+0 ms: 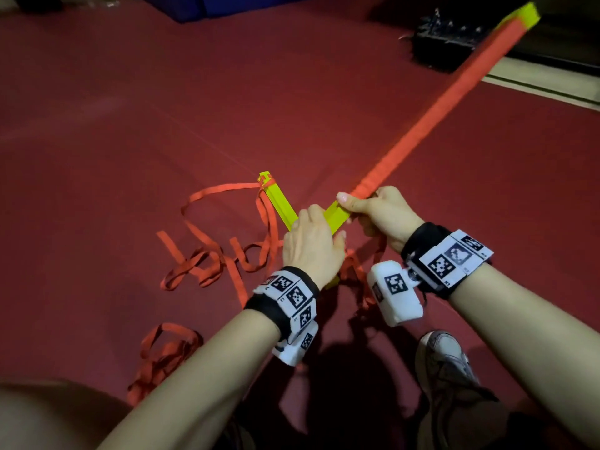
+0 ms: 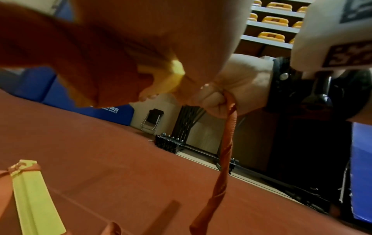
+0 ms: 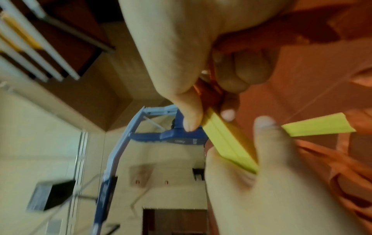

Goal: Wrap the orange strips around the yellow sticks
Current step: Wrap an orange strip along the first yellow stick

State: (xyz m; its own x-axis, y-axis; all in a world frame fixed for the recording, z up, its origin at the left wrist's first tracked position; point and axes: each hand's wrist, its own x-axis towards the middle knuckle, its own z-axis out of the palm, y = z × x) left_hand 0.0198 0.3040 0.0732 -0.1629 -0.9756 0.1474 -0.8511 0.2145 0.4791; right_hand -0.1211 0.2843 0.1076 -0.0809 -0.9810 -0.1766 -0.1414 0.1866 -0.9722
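A long yellow stick (image 1: pixel 337 216) rises toward the upper right, most of its length covered by an orange strip wrap (image 1: pixel 438 102). My right hand (image 1: pixel 376 206) grips it where the wrap ends, thumb along the top. The strip's twisted tail (image 2: pixel 226 151) hangs from that fist. My left hand (image 1: pixel 313 245) curls round the stick's bare lower end (image 3: pixel 229 143). A second yellow stick (image 1: pixel 281 204) lies on the floor beyond my left hand, with an orange strip knotted at its far end (image 1: pixel 268 181). This floor stick (image 2: pixel 34 203) also shows in the left wrist view.
Loose orange strips (image 1: pixel 207 261) sprawl over the red floor mat (image 1: pixel 130 125) to the left, and a bundle (image 1: pixel 165 352) lies nearer my left forearm. My shoe (image 1: pixel 444 355) is at the lower right. A dark rack (image 1: pixel 444 37) stands at the mat's far right edge.
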